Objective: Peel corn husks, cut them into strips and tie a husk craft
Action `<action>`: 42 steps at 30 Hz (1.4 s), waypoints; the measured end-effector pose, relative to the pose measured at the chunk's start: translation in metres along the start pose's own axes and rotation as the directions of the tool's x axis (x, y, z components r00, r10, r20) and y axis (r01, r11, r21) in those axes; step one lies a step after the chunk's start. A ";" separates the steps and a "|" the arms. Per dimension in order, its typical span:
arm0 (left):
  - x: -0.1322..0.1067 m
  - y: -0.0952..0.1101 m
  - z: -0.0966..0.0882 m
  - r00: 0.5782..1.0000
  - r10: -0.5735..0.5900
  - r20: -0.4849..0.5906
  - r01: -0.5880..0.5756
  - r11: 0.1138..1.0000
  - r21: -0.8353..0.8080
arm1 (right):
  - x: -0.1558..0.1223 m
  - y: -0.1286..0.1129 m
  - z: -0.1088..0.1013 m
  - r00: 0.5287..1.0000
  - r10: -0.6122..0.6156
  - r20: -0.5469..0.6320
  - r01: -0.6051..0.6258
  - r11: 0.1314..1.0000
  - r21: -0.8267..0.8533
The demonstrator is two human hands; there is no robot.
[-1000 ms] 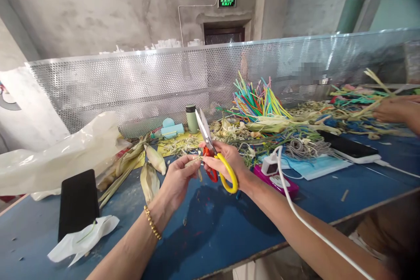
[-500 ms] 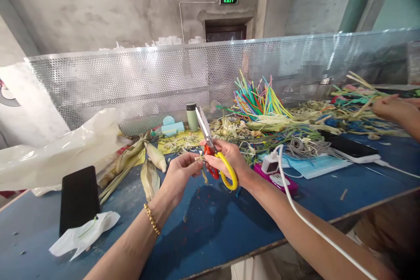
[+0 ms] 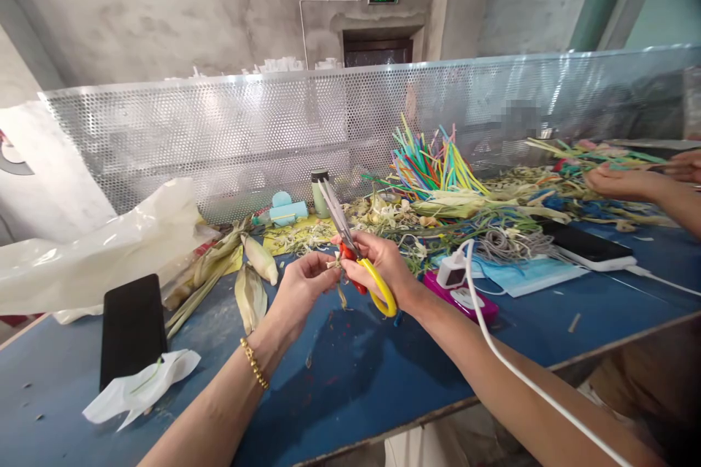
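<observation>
Over a blue tabletop (image 3: 339,401), in the head camera's view, a small pale knotted strip of dry fibre (image 3: 335,263) is pinched between the thumb and forefinger of the left hand (image 3: 301,288). A pair of steel-bladed scissors with red and yellow handles (image 3: 343,226) is grasped in the right hand (image 3: 380,270), its blades pointed upward and away; whether the strip is also gripped by the right fingertips beside it cannot be told.

Behind the hands, a green bottle with a dark lid (image 3: 320,202) is partly covered by the blades, and a bundle of bright multicoloured stems (image 3: 432,169) is spread before a perforated metal screen (image 3: 263,139). On the left, pale corn husks (image 3: 259,263), a translucent plastic sheet (image 3: 104,259) and a flat black phone (image 3: 133,328) are laid; the phone's near end is overlapped by a crumpled white sheet (image 3: 145,383). On the right, a magenta power block (image 3: 463,300) is placed near a light blue mask (image 3: 542,276), and the right forearm is crossed by a white cable (image 3: 480,325).

The red handle is largely hidden by fingers. Another person's hands (image 3: 618,181) are partly cut off at the right edge, and a patch behind the screen is blurred by pixelation.
</observation>
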State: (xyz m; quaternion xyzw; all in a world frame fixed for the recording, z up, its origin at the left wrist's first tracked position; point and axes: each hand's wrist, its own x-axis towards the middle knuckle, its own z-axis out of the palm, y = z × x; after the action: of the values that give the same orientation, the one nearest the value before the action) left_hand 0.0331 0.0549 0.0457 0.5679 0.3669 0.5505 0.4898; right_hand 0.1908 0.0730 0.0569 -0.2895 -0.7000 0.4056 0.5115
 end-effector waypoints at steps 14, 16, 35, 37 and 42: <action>-0.004 -0.003 0.002 0.997 0.021 0.077 -0.013 0.996 -0.094 | -0.003 -0.010 -0.003 0.998 0.054 0.038 -0.053 0.998 -0.025; -0.005 -0.001 0.004 0.997 0.013 0.082 -0.002 0.992 -0.127 | -0.004 -0.008 -0.004 0.998 0.051 0.043 -0.051 0.998 -0.021; 0.000 0.001 0.000 0.996 0.061 0.061 -0.058 0.997 -0.048 | -0.003 -0.007 0.004 1.000 0.000 0.004 0.000 1.000 -0.009; 0.000 0.001 0.000 0.995 0.060 0.074 -0.056 0.997 -0.059 | -0.003 -0.007 0.004 1.000 0.002 -0.001 -0.002 1.000 -0.001; -0.002 0.001 0.003 0.996 0.056 0.072 -0.049 0.994 -0.099 | -0.002 -0.005 0.004 0.999 -0.034 -0.019 0.034 0.999 0.004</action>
State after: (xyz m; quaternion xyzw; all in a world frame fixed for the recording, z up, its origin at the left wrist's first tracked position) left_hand 0.0363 0.0525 0.0462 0.5731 0.3060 0.5587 0.5155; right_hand 0.1879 0.0674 0.0597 -0.2800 -0.6992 0.3956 0.5256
